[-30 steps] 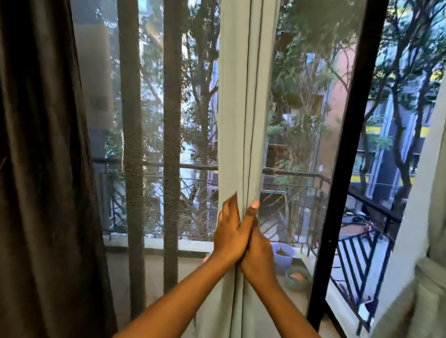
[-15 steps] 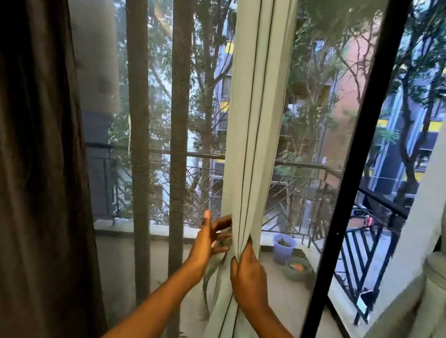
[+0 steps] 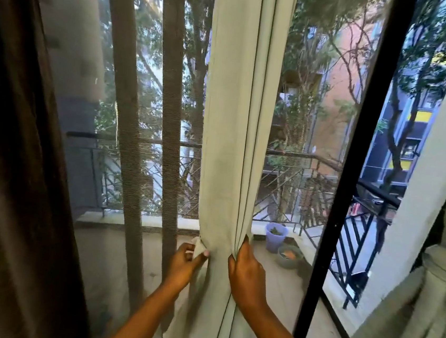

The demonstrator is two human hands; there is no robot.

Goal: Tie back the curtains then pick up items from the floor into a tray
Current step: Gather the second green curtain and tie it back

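Observation:
A pale green curtain [image 3: 235, 120] hangs gathered into a narrow column in the middle of the window. My left hand [image 3: 184, 265] pinches a light strip of cloth at the curtain's left edge. My right hand [image 3: 246, 274] grips the curtain's right edge at the same height, so the fabric is bunched between both hands. At the far right a second pale green curtain [image 3: 432, 314] is bound by a tie-back band. A dark brown curtain [image 3: 15, 174] hangs loose along the left side.
A black door frame post [image 3: 354, 169] stands right of my hands. Two brown vertical bars [image 3: 143, 133] lie behind the mesh at the left. Outside are a balcony railing [image 3: 299, 160], a purple pot [image 3: 275, 236] and a grey bowl [image 3: 289, 255].
My hands were pressed together on the curtain, then dropped lower and parted to either side of it. The left hand now pinches a strip of cloth. The view tilted upward slightly.

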